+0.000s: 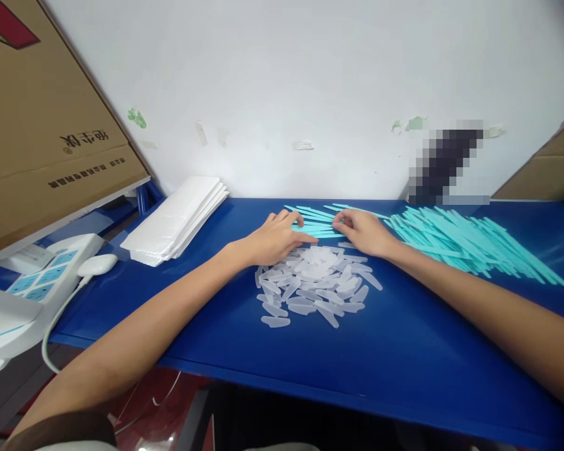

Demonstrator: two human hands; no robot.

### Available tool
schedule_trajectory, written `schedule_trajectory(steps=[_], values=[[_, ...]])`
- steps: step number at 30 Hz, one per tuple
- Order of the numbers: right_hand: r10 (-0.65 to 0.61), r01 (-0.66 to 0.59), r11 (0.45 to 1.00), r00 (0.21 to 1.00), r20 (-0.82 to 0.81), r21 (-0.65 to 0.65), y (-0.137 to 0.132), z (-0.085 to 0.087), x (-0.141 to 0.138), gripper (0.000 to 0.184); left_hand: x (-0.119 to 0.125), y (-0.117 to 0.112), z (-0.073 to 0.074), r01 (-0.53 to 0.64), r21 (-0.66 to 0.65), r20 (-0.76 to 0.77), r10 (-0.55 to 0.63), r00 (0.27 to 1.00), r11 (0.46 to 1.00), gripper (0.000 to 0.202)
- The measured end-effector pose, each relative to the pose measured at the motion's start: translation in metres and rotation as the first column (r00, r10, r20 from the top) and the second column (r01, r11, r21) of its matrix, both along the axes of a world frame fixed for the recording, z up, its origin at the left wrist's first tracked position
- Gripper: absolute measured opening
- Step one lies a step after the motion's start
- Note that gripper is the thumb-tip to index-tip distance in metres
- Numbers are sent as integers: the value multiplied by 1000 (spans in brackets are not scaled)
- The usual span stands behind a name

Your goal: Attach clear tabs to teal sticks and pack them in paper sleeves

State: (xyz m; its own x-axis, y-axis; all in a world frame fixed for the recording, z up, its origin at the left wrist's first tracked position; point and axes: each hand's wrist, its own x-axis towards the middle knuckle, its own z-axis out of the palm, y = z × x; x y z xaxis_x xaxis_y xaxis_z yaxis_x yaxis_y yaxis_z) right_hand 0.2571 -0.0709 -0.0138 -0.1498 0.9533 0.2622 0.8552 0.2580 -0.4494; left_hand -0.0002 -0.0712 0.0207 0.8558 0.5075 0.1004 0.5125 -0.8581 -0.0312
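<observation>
Several thin turquoise strips (316, 229) lie fanned side by side between my hands at the back of the blue table. My left hand (275, 238) is over their left ends, with fingers apart and one finger stretched along the nearest strip. The thumb and forefinger of my right hand (364, 232) are pinched together at the right ends, on a turquoise strip. Just in front of both hands spreads a heap of small translucent white plastic pieces (314, 282), blade-shaped and frosted. A larger pile of turquoise strips (465, 241) lies beyond my right wrist.
White flat packets (176, 219) are stacked at the back left. A white power strip (51, 275) with a plugged-in charger and cable lies at the left edge. A large cardboard box (51, 125) leans over that side. A white wall (282, 94) closes off the back.
</observation>
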Motion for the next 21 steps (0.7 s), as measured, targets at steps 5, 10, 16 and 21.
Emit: schedule_trajectory(steps=[5, 10, 16, 21], values=[[-28, 30, 999, 998, 58, -36, -4, 3, -3, 21, -4, -2, 7, -31, -65, 67, 35, 997, 997, 29], [30, -28, 999, 997, 76, -25, -3, 7, -2, 20, -6, 0, 5, -66, -127, 92, 78, 993, 990, 24], [79, -64, 996, 965, 248, -69, 6, 17, -2, 18, -17, 7, 2, -85, -141, 269, 121, 955, 986, 21], [113, -59, 983, 941, 319, -173, 8, 20, -5, 20, -31, 15, 1, -153, -208, 599, 250, 761, 966, 17]])
